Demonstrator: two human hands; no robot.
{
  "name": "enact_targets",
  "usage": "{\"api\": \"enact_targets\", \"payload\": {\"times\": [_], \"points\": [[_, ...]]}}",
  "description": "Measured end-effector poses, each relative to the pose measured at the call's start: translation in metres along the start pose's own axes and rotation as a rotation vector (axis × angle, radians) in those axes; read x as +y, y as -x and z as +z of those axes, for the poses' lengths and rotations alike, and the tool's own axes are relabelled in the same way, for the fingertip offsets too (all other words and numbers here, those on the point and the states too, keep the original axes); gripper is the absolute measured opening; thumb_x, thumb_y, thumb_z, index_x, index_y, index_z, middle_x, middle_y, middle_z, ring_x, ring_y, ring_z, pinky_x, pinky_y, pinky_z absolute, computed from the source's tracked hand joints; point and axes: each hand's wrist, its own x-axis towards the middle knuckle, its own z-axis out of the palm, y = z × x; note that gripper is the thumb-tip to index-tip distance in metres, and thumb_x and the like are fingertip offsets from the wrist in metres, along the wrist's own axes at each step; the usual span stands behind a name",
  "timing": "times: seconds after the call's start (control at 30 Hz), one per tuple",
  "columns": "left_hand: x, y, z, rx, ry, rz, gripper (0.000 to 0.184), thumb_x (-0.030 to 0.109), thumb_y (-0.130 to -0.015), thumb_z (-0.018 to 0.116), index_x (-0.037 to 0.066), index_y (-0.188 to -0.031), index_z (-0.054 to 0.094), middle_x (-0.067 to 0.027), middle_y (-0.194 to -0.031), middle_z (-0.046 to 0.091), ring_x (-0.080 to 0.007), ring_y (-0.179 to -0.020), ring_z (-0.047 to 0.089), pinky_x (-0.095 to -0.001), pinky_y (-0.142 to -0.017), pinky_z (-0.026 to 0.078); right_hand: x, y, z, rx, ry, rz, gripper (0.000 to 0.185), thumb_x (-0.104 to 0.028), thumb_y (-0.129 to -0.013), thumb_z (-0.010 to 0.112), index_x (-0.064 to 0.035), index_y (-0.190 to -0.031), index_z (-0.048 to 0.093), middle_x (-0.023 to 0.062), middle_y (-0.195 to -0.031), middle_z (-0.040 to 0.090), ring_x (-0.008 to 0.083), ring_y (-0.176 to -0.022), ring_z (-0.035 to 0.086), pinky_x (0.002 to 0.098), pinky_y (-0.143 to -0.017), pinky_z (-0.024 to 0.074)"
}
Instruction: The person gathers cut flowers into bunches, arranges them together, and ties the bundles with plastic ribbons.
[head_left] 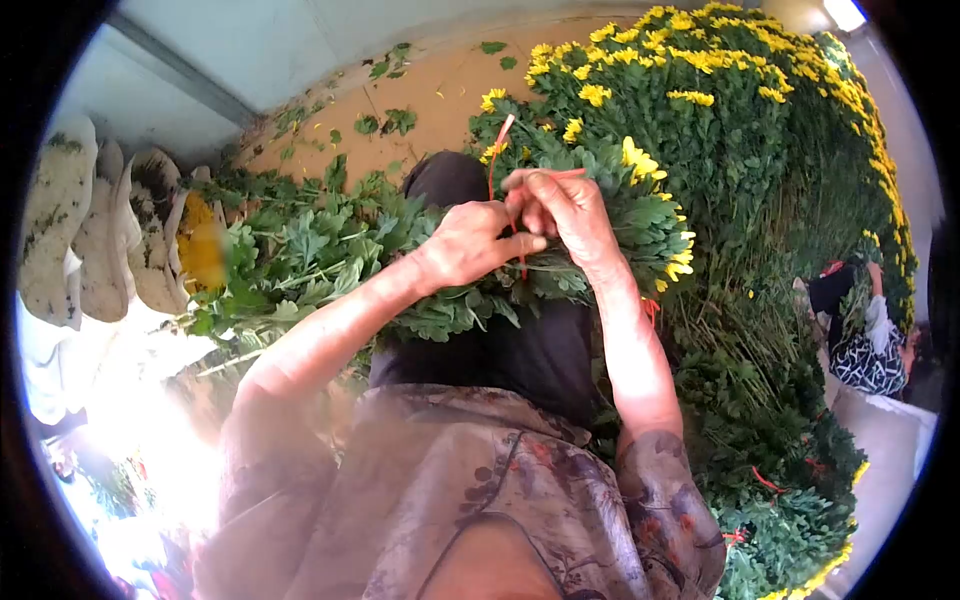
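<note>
A bundle of leafy chrysanthemums (640,225) lies across my dark-trousered lap, its yellow flower heads pointing right and its stems running left. A red tie (497,150) goes around the bundle, with one end standing up between my hands. My left hand (470,240) is closed against the bundle, thumb stretched toward the right, pinching the tie. Close beside it, my right hand (565,210) is closed with bent fingers on the other end of the tie, which sticks out past the knuckles. The exact crossing of the tie is hidden by my fingers.
A large heap of yellow chrysanthemums (700,130) rises on the right. Loose leaves (400,120) litter the brown floor ahead. White sleeve-like wraps (60,230) stand at left. More tied bundles (770,540) lie at lower right. Another person (870,340) is at far right.
</note>
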Motion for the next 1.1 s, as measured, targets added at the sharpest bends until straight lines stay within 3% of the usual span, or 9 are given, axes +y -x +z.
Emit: {"api": "enact_targets", "payload": {"times": [0.17, 0.27, 0.37, 0.5, 0.6, 0.77, 0.93, 1.0, 1.1], "points": [[0.006, 0.002, 0.01, 0.151, -0.14, 0.018, 0.032, 0.028, -0.093, 0.053, 0.0, -0.081, 0.06, -0.0169, -0.07, 0.062, -0.0365, -0.075, 0.063, -0.0457, -0.068, 0.05, 0.02, -0.021, 0.008, 0.124, 0.336, -0.066, 0.032, -0.026, -0.089, 0.064, -0.0037, -0.111, 0.063, 0.0025, -0.078, 0.065, 0.0105, -0.066, 0.059, 0.024, -0.058, 0.0478], [0.0, -0.001, 0.016, 0.157, -0.17, 0.064, 0.024, 0.021, -0.092, 0.051, 0.0, -0.083, 0.059, -0.0159, -0.07, 0.063, -0.036, -0.075, 0.064, -0.0459, -0.067, 0.05, 0.024, -0.027, 0.009, 0.006, 0.465, -0.073, 0.02, -0.019, -0.086, 0.065, -0.0021, -0.095, 0.069, 0.0078, -0.08, 0.068, 0.014, -0.073, 0.065, 0.028, -0.066, 0.051], [-0.011, -0.002, 0.018, 0.156, -0.183, 0.154, 0.013, 0.011, -0.089, 0.053, 0.001, -0.084, 0.06, -0.0152, -0.071, 0.063, -0.0335, -0.068, 0.065, -0.042, -0.062, 0.051, 0.013, -0.012, 0.031, 0.237, 0.656, -0.248, 0.018, -0.017, -0.087, 0.064, -0.0008, -0.092, 0.069, 0.0091, -0.081, 0.07, 0.0163, -0.073, 0.066, 0.0294, -0.067, 0.051], [0.006, 0.009, 0.011, 0.281, -0.289, 0.379, 0.008, 0.003, -0.082, 0.059, 0.0, -0.089, 0.061, -0.0157, -0.088, 0.063, -0.0346, -0.087, 0.062, -0.041, -0.075, 0.051, 0.013, 0.014, 0.026, 0.3, 0.07, -0.049, 0.031, -0.027, -0.098, 0.052, -0.003, -0.084, 0.065, -0.004, -0.068, 0.057, 0.0009, -0.058, 0.048, 0.0174, -0.05, 0.0366], [0.011, 0.015, 0.008, 0.456, -0.225, 0.578, 0.012, 0.012, -0.081, 0.062, 0.003, -0.089, 0.062, -0.0136, -0.086, 0.064, -0.0322, -0.083, 0.062, -0.0413, -0.077, 0.048, 0.012, 0.019, 0.02, 0.292, 0.062, -0.062, 0.034, -0.03, -0.099, 0.05, -0.0053, -0.081, 0.064, -0.0058, -0.066, 0.053, -0.0003, -0.054, 0.039, 0.0179, -0.047, 0.0295], [0.007, 0.014, -0.009, 0.424, 0.236, 0.028, 0.02, 0.016, -0.095, 0.052, 0.0, -0.093, 0.063, -0.011, -0.081, 0.061, -0.0212, -0.07, 0.058, -0.0303, -0.069, 0.047, 0.017, 0.024, 0.008, 0.083, -0.019, -0.089, 0.033, -0.03, -0.098, 0.051, -0.0048, -0.08, 0.063, -0.0028, -0.069, 0.056, 0.0027, -0.057, 0.042, 0.0188, -0.051, 0.0327], [-0.011, -0.014, -0.014, 0.129, 0.371, 0.02, 0.037, 0.032, -0.099, 0.045, 0.0, -0.095, 0.062, -0.0084, -0.077, 0.06, -0.0193, -0.075, 0.056, -0.0335, -0.073, 0.045, 0.018, 0.021, 0.003, 0.024, -0.079, -0.105, 0.033, -0.029, -0.098, 0.051, -0.0043, -0.081, 0.063, -0.0021, -0.07, 0.057, 0.003, -0.057, 0.041, 0.0184, -0.052, 0.033], [-0.017, -0.022, -0.016, -0.035, 0.475, -0.031, 0.043, 0.035, -0.102, 0.038, 0.001, -0.088, 0.06, 0.0006, -0.079, 0.055, -0.01, -0.075, 0.048, -0.0268, -0.07, 0.042, 0.016, 0.022, 0.005, 0.007, -0.028, -0.106, 0.032, -0.029, -0.099, 0.05, -0.0047, -0.083, 0.063, -0.0023, -0.07, 0.057, 0.003, -0.057, 0.043, 0.0179, -0.052, 0.0344], [-0.013, -0.025, -0.02, -0.136, 0.688, -0.153, 0.047, 0.043, -0.099, 0.046, 0.001, -0.084, 0.062, 0.0001, -0.07, 0.054, -0.0093, -0.068, 0.047, -0.027, -0.066, 0.042, 0.012, 0.022, 0.01, 0.094, -0.038, -0.139, 0.026, -0.027, -0.1, 0.049, -0.0046, -0.092, 0.061, -0.0023, -0.074, 0.058, 0.0033, -0.058, 0.046, 0.0184, -0.051, 0.0367]]}}
